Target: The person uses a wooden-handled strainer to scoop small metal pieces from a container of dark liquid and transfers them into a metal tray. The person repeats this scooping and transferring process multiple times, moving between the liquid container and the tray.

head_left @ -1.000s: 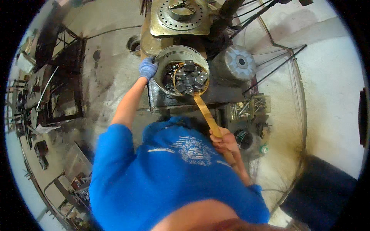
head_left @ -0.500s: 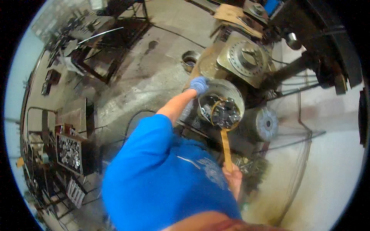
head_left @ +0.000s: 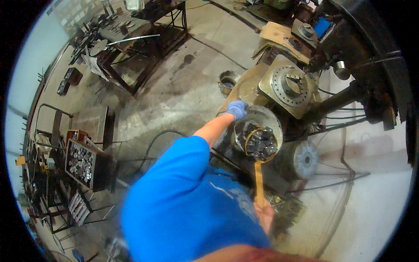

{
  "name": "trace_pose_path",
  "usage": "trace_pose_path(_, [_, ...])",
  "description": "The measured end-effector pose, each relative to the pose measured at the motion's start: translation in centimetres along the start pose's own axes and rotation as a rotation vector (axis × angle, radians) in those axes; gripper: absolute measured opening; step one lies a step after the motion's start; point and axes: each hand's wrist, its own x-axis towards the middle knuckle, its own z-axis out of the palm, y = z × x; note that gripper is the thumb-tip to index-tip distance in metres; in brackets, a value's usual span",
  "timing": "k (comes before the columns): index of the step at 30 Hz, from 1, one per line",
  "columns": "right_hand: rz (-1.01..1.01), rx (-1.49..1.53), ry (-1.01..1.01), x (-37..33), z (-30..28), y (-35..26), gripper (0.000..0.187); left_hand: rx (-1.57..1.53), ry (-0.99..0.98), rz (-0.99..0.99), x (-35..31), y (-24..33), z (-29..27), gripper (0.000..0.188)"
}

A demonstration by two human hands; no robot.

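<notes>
My left hand (head_left: 238, 109), in a blue glove, grips the rim of a round metal bucket (head_left: 274, 123). The bucket holds several dark metal pieces (head_left: 260, 142). My right hand (head_left: 265, 213) is bare and holds the end of a long wooden handle (head_left: 259, 181). The handle ends in a round hoop-like scoop (head_left: 260, 143) that sits inside the bucket, among the metal pieces. My blue shirt fills the lower middle of the view and hides my right forearm.
A machine chuck plate (head_left: 288, 85) stands just behind the bucket, a round motor housing (head_left: 301, 159) to its right. A small can (head_left: 227, 81) sits on the concrete floor. Dark metal workbenches (head_left: 131, 56) and a crate of metal parts (head_left: 80, 161) stand at left.
The view has swung, so the bucket now sits further right and lower. My left hand stays on the rim and my right hand keeps the handle with the scoop in the bucket.
</notes>
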Motion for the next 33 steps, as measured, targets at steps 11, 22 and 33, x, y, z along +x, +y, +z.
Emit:
trace_pose_path(11, [-0.011,0.019,-0.173,1.3,-2.7,0.5,0.048,-0.004,-0.01,0.002,0.0,-0.2,0.0,0.029])
trace_pose_path(22, [-0.045,-0.179,0.115,1.2,-2.6,1.3,0.046,0.018,-0.014,0.021,0.2,0.2,0.0,0.031])
trace_pose_path(33, [-0.13,-0.427,0.199,1.6,-2.5,2.4,0.048,0.047,0.013,0.045,0.6,-0.5,0.5,0.03])
